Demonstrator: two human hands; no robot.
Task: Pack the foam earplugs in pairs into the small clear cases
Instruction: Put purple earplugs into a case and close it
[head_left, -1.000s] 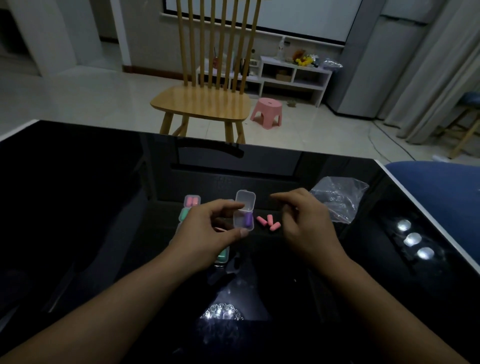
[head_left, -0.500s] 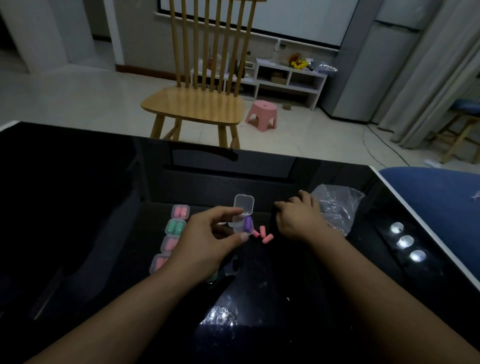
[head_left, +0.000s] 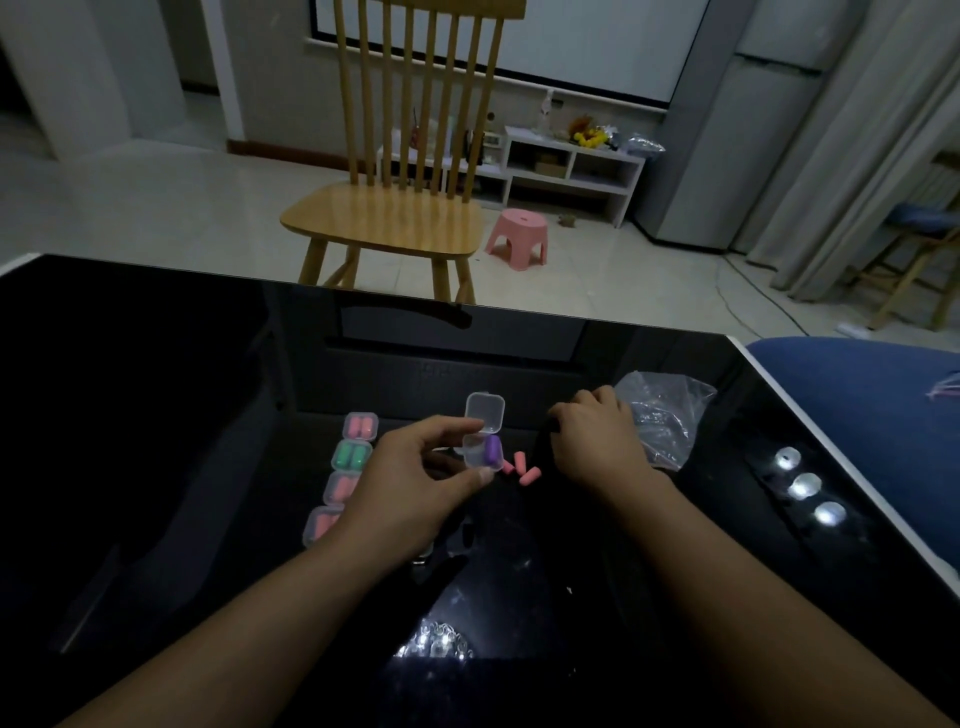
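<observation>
My left hand (head_left: 415, 483) holds a small clear case (head_left: 483, 451) between thumb and fingers, its lid (head_left: 485, 411) flipped up. One purple earplug (head_left: 492, 450) lies inside it. Pink loose earplugs (head_left: 524, 470) lie on the black table just right of the case. My right hand (head_left: 597, 441) rests knuckles-up beyond them, fingers curled; what they hold is hidden. A column of closed cases sits at the left: pink (head_left: 360, 427), green (head_left: 352, 454), pink (head_left: 340, 488), pink (head_left: 321, 525).
A crumpled clear plastic bag (head_left: 665, 415) lies right of my right hand. The glossy black table (head_left: 156, 415) ends at a white edge on the right, next to a blue seat (head_left: 857, 405). A wooden chair (head_left: 395, 208) stands beyond the far edge.
My right hand has moved away from the case toward the plastic bag and curled down onto the table. My left hand keeps holding the open case.
</observation>
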